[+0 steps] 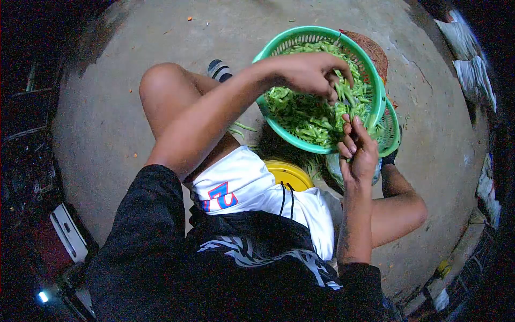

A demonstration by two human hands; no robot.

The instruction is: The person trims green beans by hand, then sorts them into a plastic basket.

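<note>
Left hand point(311, 72) reaches over the green plastic basket point(375, 102) from the 9 o'clock side, fingers bent downward and pinched together on a green bean pod point(343, 97) near the middle of the heap; right hand point(358, 152) comes up from 6 o'clock, fingers curled together, fingertips at the lower end of the same pod, though I cannot tell if they really grip it or only touch it; the two hands are very near, almost touching. Cut green beans point(308, 115) fill the basket, which sits tilted in front of the person's knees; a second green basket point(394, 131) shows under it at 4 o'clock, and a brown woven basket point(370, 48) lies behind at 1 o'clock. Below the basket, at 7 o'clock, a yellow round container point(287, 172) stands between the legs; some loose pods point(241, 129) lie on the concrete floor point(107, 107) beside the left thigh; a sandal point(219, 70) is seen at 10 o'clock.
</note>
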